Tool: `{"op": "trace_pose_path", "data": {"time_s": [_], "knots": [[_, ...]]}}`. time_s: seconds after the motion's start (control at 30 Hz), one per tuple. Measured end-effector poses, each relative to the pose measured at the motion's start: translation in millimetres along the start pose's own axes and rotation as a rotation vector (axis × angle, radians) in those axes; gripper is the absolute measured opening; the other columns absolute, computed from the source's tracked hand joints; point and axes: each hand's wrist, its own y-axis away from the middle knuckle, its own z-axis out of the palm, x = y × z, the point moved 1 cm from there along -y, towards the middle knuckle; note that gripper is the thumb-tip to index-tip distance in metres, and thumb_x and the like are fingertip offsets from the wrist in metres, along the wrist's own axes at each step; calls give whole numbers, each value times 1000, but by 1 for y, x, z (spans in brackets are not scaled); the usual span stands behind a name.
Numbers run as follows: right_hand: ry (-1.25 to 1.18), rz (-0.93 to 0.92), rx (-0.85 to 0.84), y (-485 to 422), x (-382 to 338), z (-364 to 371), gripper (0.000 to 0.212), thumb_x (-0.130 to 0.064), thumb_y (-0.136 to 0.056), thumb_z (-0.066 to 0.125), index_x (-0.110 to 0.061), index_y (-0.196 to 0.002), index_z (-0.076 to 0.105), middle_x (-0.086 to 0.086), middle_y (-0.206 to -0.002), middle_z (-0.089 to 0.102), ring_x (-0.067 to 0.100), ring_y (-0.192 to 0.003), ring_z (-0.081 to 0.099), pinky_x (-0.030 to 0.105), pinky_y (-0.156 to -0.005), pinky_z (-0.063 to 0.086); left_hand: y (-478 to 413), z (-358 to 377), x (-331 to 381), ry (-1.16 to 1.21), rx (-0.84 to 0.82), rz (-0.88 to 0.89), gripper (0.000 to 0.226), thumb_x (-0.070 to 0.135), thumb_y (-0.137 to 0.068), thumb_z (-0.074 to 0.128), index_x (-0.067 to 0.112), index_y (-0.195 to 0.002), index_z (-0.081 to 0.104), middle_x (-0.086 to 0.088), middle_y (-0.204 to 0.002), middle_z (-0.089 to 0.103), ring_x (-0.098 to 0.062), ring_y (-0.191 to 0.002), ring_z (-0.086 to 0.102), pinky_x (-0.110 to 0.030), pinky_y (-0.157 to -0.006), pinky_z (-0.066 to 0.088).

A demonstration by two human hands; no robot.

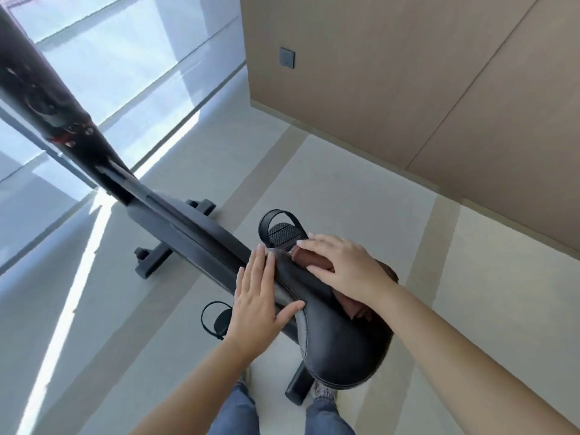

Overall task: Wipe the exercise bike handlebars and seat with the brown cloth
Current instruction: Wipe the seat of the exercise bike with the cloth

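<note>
The black exercise bike seat (339, 343) fills the lower middle of the head view, its narrow nose pointing up-left. My right hand (342, 268) lies flat on the brown cloth (315, 261) and presses it onto the right side of the seat's nose; more of the cloth (361, 306) bunches under my wrist. My left hand (257, 296) rests flat against the left side of the nose, fingers straight, thumb on the seat's top. The handlebars are not in view; only the black front post (56, 111) rises at the upper left.
Two black pedals with straps show, one beyond the seat (282, 230) and one to its left (216, 320). The bike's front floor bar (163, 246) lies on the pale floor. A glass wall stands to the left, a beige panelled wall (408, 89) to the right. My feet stand under the seat.
</note>
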Motion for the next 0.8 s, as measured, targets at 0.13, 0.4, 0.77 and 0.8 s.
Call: {"op": "trace_pose_path", "data": {"time_s": [0.13,0.4,0.77,0.8], "knots": [[-181,-156,-112,-35,-12,3,43,-24,-87,58,-30,-129,48,-4,-139,48,8,-131,37,27,-106,31,13,3,4,23,-10,-135,97,80,-70,23,18,-139,-7,0,-149,-3,-10,-135,1,-34,-111,9],[-305,-201,-235,-18,31,-6,48,-26,-82,66,-41,-125,50,-12,-137,48,0,-126,41,9,-103,23,10,3,12,278,64,-266,103,58,-64,64,22,-143,8,17,-148,3,-5,-135,14,-36,-113,18],[-456,-343,-483,-53,30,-6,59,-14,-83,64,-49,-124,44,-26,-134,46,-12,-124,36,5,-103,23,10,1,12,373,86,-331,104,66,-58,64,30,-142,15,31,-143,4,6,-131,14,-45,-111,22],[-444,-348,-500,-43,42,-12,60,-14,-82,65,-55,-121,44,-35,-130,45,-14,-122,37,1,-98,23,11,2,12,364,83,-333,103,61,-59,68,26,-143,17,31,-142,4,6,-131,14,-45,-111,22]]}}
